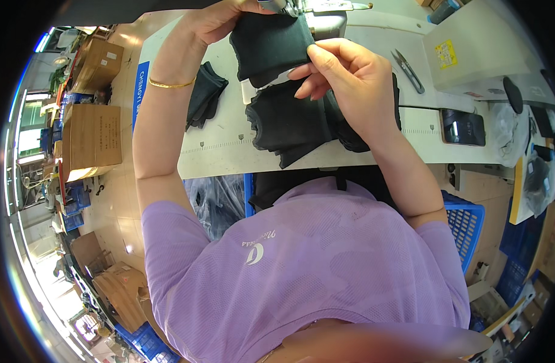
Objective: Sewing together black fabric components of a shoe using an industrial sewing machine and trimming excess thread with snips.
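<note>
A dark fabric piece [271, 48] lies in front of the sewing machine's metal needle parts [283, 6]. My left hand [224, 18] holds the piece by its upper left edge, close to the needle parts; some of its fingertips are hidden at the top. With thumb and index finger, my right hand [353, 75] pinches the right edge, while its other fingers curl underneath. Directly below lies a stack of black fabric pieces [292, 118], partly covered by my right hand. Another small dark fabric bundle [206, 91] rests beside my left forearm.
Thread snips [409, 71] and a black phone [463, 127] lie on the right of the white table [220, 151]. A pale box-like housing [471, 54] stands at the far right. Blue baskets [465, 227] sit below the table, and cardboard boxes [93, 139] stand at left.
</note>
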Demonstrator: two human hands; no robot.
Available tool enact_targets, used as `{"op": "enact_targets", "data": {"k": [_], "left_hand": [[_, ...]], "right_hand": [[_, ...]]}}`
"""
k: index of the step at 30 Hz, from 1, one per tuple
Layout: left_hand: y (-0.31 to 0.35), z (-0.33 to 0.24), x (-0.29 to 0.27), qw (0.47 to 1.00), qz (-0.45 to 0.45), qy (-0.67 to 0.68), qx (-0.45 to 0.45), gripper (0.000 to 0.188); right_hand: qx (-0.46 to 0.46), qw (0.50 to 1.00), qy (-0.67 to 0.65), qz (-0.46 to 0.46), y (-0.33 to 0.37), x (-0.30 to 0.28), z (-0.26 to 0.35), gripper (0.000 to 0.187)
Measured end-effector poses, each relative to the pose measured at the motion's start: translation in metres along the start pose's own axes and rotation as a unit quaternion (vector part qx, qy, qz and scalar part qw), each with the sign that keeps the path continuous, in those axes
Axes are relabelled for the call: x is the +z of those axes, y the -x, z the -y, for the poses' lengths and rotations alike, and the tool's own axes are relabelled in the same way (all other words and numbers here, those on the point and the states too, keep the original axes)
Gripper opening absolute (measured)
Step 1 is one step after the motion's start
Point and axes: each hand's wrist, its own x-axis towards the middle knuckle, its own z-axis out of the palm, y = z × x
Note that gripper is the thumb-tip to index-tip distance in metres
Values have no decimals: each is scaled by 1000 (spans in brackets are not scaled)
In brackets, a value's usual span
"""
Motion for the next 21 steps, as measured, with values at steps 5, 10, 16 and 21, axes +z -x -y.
{"op": "enact_targets", "data": {"k": [5, 10, 16, 21], "left_hand": [[6, 1, 3, 970, -78, -196, 120, 37], [16, -2, 16, 881, -148, -383, 236, 37], [63, 4, 71, 827, -279, -344, 346, 40], [70, 2, 91, 819, -242, -355, 380, 39]], "right_hand": [[-5, 1000, -6, -1, -7, 3, 0, 22], [-11, 1000, -15, -6, -9, 5, -3, 22], [4, 999, -21, -27, -9, 5, -4, 19], [-94, 991, 63, -69, -3, 1, -16, 21]]}}
